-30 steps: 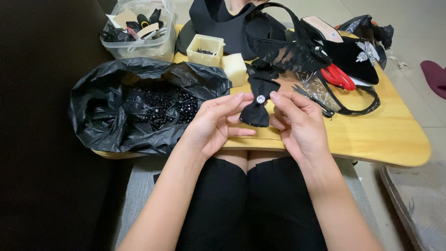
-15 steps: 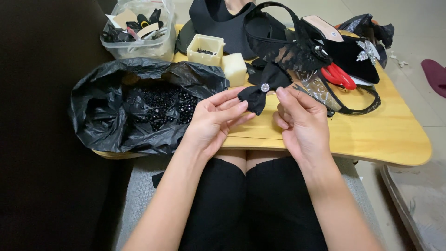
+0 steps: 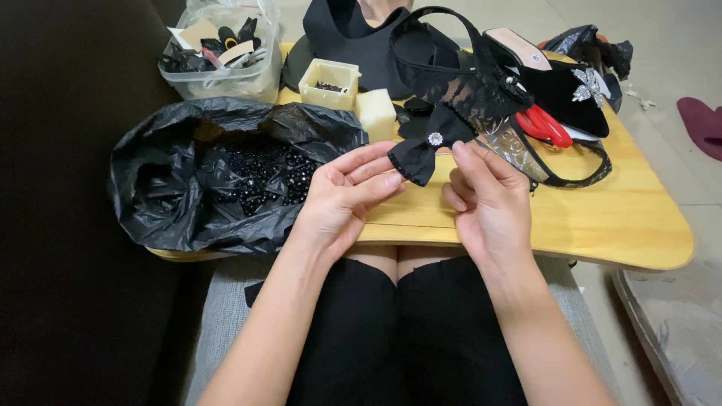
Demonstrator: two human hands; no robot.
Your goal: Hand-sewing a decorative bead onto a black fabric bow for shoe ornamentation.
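— Since a moment ago both hands are lifting the black bow [image 3: 426,150] a little higher and further from the body, out over the yellow wooden surface [image 3: 602,218].

— Who is holding it now?

— Both are. The left hand [image 3: 347,197] is lying palm up with its fingers stretched toward the bow, the fingertips [image 3: 392,179] touching the bow's lower left wing. The right hand [image 3: 487,201] is pinching the right side of the bow between thumb and forefinger, the other fingers curling in.

— And the bow itself?

— It is hanging tilted between the two hands, above the front edge of the surface, showing a small sparkling stud [image 3: 435,139] at its knot.

— What is sitting around it?

— To the left, an open black plastic bag [image 3: 173,188] is holding a heap of shiny black beads [image 3: 263,171]. Behind it a clear tub [image 3: 226,71] is holding scraps. Near the bow are standing a small cream box [image 3: 329,83] and a pale foam block [image 3: 374,113]. Further right, black lace [image 3: 459,83], red-handled scissors [image 3: 545,126] and a black shoe [image 3: 556,86] with a silver ornament are lying close together.
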